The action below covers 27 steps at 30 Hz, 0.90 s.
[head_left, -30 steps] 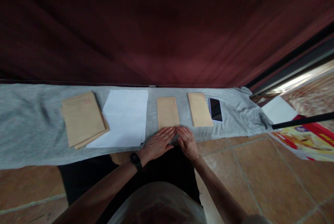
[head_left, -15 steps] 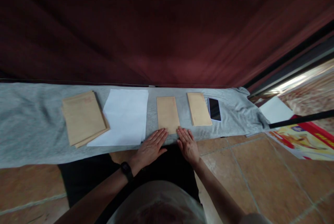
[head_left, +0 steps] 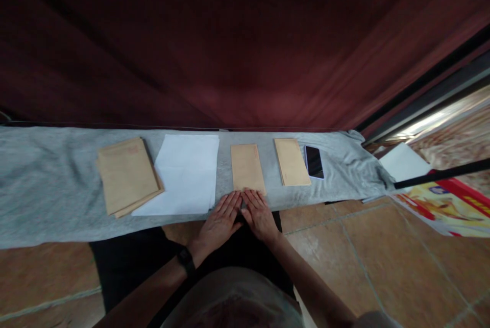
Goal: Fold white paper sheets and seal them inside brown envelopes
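Note:
My left hand (head_left: 220,218) and my right hand (head_left: 258,211) lie flat side by side, fingers stretched out, on the near end of a narrow brown envelope (head_left: 247,167). The envelope rests on a grey cloth (head_left: 49,185) spread along the floor. Neither hand holds anything. A black watch sits on my left wrist. To the left of the envelope lies a stack of white paper (head_left: 186,174), and further left a pile of larger brown envelopes (head_left: 126,175). To the right is a stack of narrow brown envelopes (head_left: 291,161).
A dark phone (head_left: 314,161) lies face up beside the right envelope stack. A dark red curtain (head_left: 229,42) hangs behind the cloth. White paper (head_left: 405,161) and a colourful printed sheet (head_left: 447,203) lie at the right on the tiled floor (head_left: 383,256).
My hands spread apart half a second ago and have come back together at the near end of the middle envelope. The view has shifted slightly.

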Tool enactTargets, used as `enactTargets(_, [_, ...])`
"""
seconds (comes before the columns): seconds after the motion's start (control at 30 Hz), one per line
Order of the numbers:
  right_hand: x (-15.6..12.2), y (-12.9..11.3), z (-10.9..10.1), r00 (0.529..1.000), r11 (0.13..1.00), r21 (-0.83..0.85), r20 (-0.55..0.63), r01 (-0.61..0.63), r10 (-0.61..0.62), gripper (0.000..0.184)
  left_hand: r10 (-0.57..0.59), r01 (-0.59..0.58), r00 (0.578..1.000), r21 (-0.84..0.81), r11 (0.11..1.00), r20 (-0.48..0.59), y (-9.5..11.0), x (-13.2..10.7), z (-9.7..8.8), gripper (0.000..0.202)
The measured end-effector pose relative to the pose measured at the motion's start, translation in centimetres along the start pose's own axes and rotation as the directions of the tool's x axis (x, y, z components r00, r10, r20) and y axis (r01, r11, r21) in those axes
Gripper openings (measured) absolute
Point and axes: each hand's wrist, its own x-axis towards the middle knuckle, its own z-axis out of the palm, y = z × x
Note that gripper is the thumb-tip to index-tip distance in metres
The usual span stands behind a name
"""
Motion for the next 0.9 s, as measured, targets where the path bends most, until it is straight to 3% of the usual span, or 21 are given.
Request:
enactTargets(0.13, [-0.4,0.2,0.4,1.000,0.999,-0.046,0.003,-0.020,0.020,0.053,-0.011,0.011,1.000,0.019,1.000,-0.006,0.0,-0.2,0.2,0.066])
enactTargets(0.4, [-2.4,3.1,-0.7,0.990,0.981,-0.129,-0.033,-0.143,0.140,0.050,-0.036,0.036,0.999,0.027,0.999,0.001,0.4,-0.2,0.2,0.064])
enactTargets(0.7, [-2.9,3.3,-0.6,0.987,0.981,-0.114,-0.068,-0.154,0.147,0.050,0.022,-0.021,0.999,-0.018,1.000,0.039,2.5,3.4,1.2,0.078])
enactTargets(0.9, [-2.7,2.9,-0.4,0.989,0.986,-0.081,-0.050,-0.146,0.142,0.051,0.037,-0.035,0.997,-0.023,0.999,0.069,2.9,3.9,1.7,0.086])
